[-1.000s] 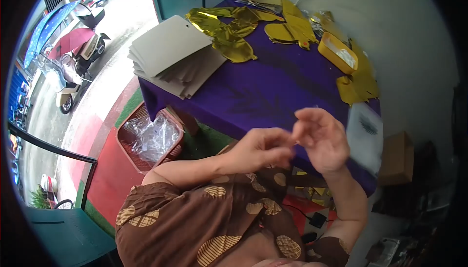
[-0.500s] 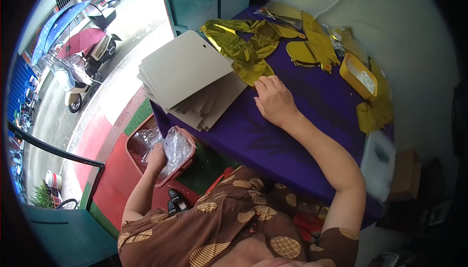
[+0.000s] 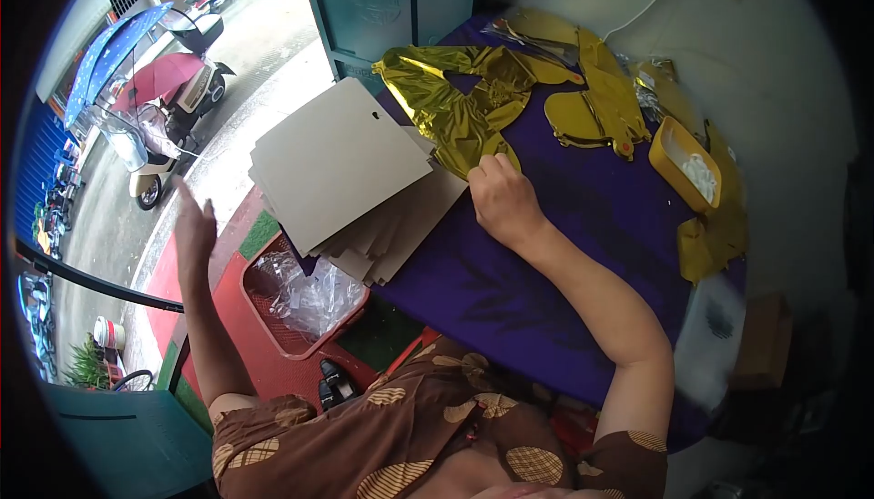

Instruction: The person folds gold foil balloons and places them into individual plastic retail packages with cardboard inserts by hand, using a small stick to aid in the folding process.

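Observation:
My right hand (image 3: 503, 197) is closed at the lower edge of a crumpled gold foil balloon (image 3: 455, 103), its fingers pinching the foil's near end. This foil spreads over the purple tablecloth beside a stack of grey cardboard sheets (image 3: 341, 167), which partly overlaps it. Out to the left, my left hand (image 3: 194, 226) is raised in the air with fingers stretched apart and nothing in it. Near it and lower down stands a red plastic basket (image 3: 259, 303) full of crumpled clear plastic bags (image 3: 314, 294).
More flat gold foil balloons (image 3: 596, 103) lie at the back of the table, near a yellow container (image 3: 678, 167) with white contents. A green door (image 3: 391, 21) stands behind the table. Outside on the left is a parked scooter (image 3: 173, 107). A cardboard box (image 3: 763, 340) is at the right.
My left hand has come out of the basket of plastic bags and swung up and left, empty. My right hand stays by the gold foil, its fingers now more tightly closed.

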Demonstrator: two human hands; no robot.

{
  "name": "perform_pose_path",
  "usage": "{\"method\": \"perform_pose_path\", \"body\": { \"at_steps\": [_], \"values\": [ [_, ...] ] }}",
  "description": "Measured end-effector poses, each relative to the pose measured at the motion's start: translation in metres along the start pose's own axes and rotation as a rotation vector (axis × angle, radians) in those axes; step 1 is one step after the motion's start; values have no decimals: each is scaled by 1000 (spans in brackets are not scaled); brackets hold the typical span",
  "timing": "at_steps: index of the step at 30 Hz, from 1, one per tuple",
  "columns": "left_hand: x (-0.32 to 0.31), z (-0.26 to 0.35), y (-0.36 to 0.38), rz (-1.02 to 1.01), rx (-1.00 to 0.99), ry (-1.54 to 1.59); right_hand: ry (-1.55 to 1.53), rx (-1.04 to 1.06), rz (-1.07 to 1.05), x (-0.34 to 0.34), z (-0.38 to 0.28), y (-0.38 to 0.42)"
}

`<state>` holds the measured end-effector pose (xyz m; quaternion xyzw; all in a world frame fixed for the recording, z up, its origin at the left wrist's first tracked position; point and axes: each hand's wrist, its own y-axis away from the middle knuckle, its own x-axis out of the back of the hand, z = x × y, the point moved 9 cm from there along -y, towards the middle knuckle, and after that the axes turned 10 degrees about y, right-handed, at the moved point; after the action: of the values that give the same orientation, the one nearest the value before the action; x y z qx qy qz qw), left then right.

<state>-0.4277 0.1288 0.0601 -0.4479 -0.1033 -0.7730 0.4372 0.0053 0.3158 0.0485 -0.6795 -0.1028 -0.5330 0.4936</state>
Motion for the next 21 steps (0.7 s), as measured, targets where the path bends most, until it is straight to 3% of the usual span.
{"method": "perform_pose_path", "body": {
  "at_steps": [2,5,8,10,12,14,16,18,21],
  "values": [
    [43,62,8,399,-304,-341,-139,-114,0,-6,18,0],
    [60,152,27,408,-581,-505,-379,-342,-35,-20,51,0],
    [51,197,14,11,-198,-396,-542,-562,-156,-25,64,-2],
    [42,237,27,92,-501,-188,-590,-643,-141,-23,71,-2],
    [21,276,46,75,-925,48,-686,-734,-117,-27,82,1],
    [-9,317,65,-83,-1115,-118,-831,-832,-86,-42,101,5],
    [-56,349,84,-493,-1284,-189,-912,-872,-41,-48,110,5],
    [-125,358,85,-868,-1167,-215,-884,-880,-14,-46,120,2],
    [-209,367,99,-1091,-1334,-422,-728,-750,27,-27,124,-14]
  ]
}}
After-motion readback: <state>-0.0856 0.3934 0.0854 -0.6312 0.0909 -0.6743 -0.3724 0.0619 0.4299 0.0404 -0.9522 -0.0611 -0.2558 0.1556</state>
